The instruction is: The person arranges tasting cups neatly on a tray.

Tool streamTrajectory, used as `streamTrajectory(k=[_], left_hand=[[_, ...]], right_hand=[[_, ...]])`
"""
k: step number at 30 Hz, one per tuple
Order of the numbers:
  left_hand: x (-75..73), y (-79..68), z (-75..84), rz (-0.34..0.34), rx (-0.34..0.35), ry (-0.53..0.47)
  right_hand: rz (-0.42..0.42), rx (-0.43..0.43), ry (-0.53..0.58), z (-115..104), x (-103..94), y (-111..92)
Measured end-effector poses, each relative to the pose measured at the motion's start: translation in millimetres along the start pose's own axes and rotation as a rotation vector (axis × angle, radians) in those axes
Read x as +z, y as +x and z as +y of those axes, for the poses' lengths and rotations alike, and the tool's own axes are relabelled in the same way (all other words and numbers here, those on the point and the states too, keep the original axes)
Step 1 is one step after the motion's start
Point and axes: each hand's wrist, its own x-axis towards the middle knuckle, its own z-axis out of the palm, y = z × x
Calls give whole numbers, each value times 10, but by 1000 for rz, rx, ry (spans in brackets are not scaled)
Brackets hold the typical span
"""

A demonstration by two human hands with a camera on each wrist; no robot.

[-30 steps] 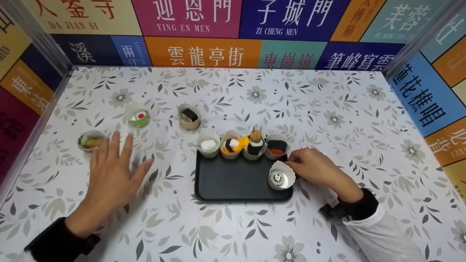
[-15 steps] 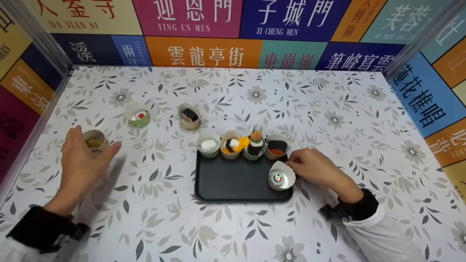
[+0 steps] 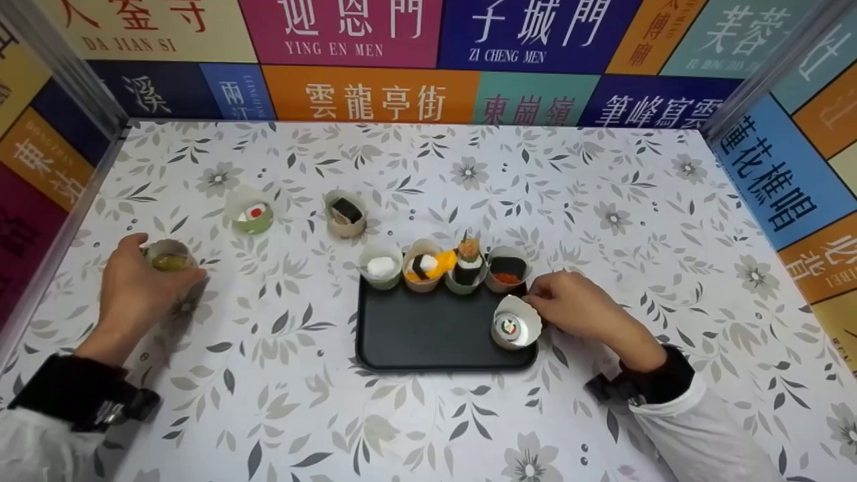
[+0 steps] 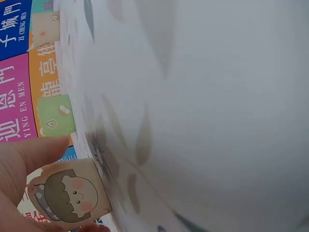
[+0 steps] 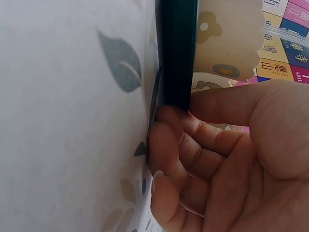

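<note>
At the far left of the head view, my left hand (image 3: 137, 288) curls round a paper cup (image 3: 169, 258) with a yellow-topped sushi piece in it. The left wrist view shows a cartoon face on that cup, with the thumb (image 4: 46, 150) along its upper side and fingertips at its lower side. My right hand (image 3: 582, 311) pinches the right edge of a black tray (image 3: 422, 335), thumb above and fingers below in the right wrist view. A paper cup with a round sushi roll (image 3: 514, 325) stands on the tray beside that hand.
Along the tray's far edge stands a row of cups with a white ball (image 3: 381, 268), an egg-yellow piece (image 3: 428, 268), a fried-topped roll (image 3: 469, 261) and orange roe (image 3: 507, 271). Beyond are a green cup (image 3: 251, 215) and a tan cup (image 3: 346, 215). Printed panels (image 3: 371, 94) wall the table.
My left hand has moved left and down round the yellow-topped cup, its thumb and fingers drawing in about it. My right hand stays at the tray's edge.
</note>
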Motion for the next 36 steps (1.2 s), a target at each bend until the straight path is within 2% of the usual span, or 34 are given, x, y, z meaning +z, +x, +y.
streamTrajectory(k=[7,14,24,30,36], left_hand=[[15,36,-12,-15,13,45],[29,57,-32,12,45,43],[-1,-29,17,53,23,10],[-8,-135,95,87,81,9],[50,-257,200,143,168,4]], right_hand=[[6,-8,-6,-13,12,2],[15,-5,-14,-25,18,-2],[9,-5,-9,-13,15,0],[7,-3,-9,-8,9,3],[4,2,-6,-7,4,-2]])
